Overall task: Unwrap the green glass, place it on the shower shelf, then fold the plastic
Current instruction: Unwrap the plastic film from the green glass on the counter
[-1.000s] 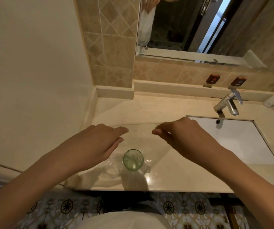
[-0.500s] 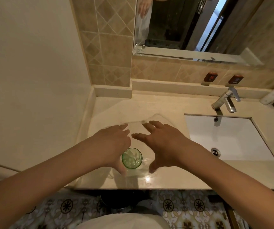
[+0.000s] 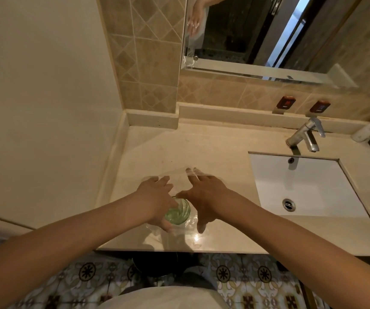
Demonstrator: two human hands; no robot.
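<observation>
Both hands have closed in on the green glass (image 3: 177, 211) since a second ago; before, they were spread apart over the plastic (image 3: 179, 177) with the glass clear between them.

Left hand (image 3: 156, 202): fingers spread and extended, palm down, thumb reaching down past the near-left side of the glass, hand partly covering its rim. Looks like it's cupping the glass; a firm grip can't be confirmed.

Right hand (image 3: 204, 200): open, fingers splayed forward on the plastic, thumb pointing down just right of the glass. Contact with the glass itself can't be told.

Glass: upright on the countertop (image 3: 213, 150), near the front edge, left of the sink (image 3: 308, 186), between the two thumbs. Clear plastic lies under and around it, far edge lifted slightly beyond the fingertips, crumpled bits at the base.

Outward: faucet (image 3: 305, 136) behind the sink, two small hot/cold tags (image 3: 286, 102) on the tiled backsplash, mirror (image 3: 268, 32) above, reflecting a hand. Plain wall on the left, patterned floor tiles (image 3: 242, 275) below the counter edge.
</observation>
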